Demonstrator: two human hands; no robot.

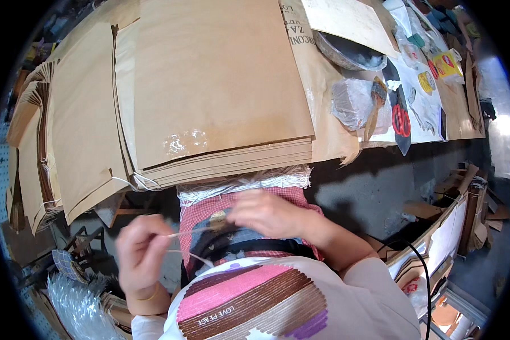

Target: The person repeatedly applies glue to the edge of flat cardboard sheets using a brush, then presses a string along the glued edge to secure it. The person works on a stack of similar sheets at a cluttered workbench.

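Observation:
My left hand (139,252) is closed on a thin pale string (190,232), which runs to the right across my lap. Over my lap, my right hand (264,213) is a little blurred, its fingers curled together at the other end of that string. A loose end of string hangs below my left hand toward my shirt. Just beyond my right hand, a bundle of white strings (243,184) lies over a red checked apron (209,203). Above it, at the table's front edge, rests a stack of brown paper sheets (221,85) with a shiny wet patch.
More folded brown paper (88,113) stands on the left, with white strings at its edge. Toward the right lie a dark bowl (351,52), a brush (375,107), red-handled scissors (401,120) and a yellow packet (447,65). Clear plastic strips (76,306) sit at lower left.

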